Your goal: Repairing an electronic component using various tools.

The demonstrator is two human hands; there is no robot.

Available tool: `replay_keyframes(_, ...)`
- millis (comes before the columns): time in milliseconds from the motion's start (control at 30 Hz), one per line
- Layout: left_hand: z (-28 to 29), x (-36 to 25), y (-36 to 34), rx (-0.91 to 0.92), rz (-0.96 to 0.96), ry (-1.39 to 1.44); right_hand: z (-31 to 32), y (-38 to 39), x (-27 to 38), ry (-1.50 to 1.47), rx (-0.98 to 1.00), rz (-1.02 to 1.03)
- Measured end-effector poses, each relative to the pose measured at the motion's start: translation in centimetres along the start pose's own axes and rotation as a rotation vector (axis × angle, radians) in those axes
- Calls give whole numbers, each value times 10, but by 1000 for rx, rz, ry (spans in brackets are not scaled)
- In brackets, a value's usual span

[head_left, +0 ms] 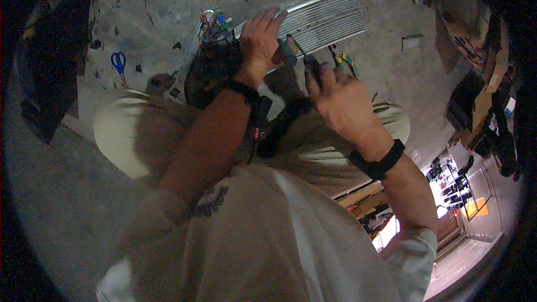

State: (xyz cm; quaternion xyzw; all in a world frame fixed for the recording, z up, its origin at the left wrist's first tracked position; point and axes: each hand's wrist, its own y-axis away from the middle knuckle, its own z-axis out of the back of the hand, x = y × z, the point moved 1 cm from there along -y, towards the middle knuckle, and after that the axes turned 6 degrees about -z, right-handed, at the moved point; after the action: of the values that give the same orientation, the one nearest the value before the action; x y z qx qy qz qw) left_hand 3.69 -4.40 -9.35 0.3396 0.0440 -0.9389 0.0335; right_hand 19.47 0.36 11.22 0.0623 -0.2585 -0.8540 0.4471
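A long silver panel with parallel ribs (330,14), perhaps a heat sink or grille, lies slanted on the floor in front of me. My left hand (260,45) rests with fingers stretched over its left end. Beside that thumb is a dark green, rounded part (287,50), whose kind I cannot make out. My right hand (341,98) is closed round the dark handle of a screwdriver (311,67); its thin shaft points up and left toward the panel's near edge. Pliers with green and yellow handles (351,64) lie just beyond the right fingers. Coloured wires (212,25) bunch left of the left hand.
Blue-handled scissors (118,62) lie on the concrete floor at left, among small dark scraps (139,69). My bent knees flank the work. A dark tool with a thin shaft (259,120) lies near my lap. Cardboard boxes (484,100) stand at far right.
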Motion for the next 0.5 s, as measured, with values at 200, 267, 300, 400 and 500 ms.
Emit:
replay_keyframes(200,1,-2,0,-92,-34,40,-16,-1,5,-447,-43,-371)
replay_keyframes(267,-4,1,-4,-127,-59,-5,-22,-5,6,-643,-191,-503)
replay_keyframes(300,-5,1,-3,-168,-80,-27,-24,-7,3,-723,-163,-548)
replay_keyframes(400,-7,3,3,-163,-58,19,-23,-8,-5,-852,-117,-620)
replay_keyframes(500,-3,4,3,-36,-56,-78,-10,-8,-11,-658,-168,-484)
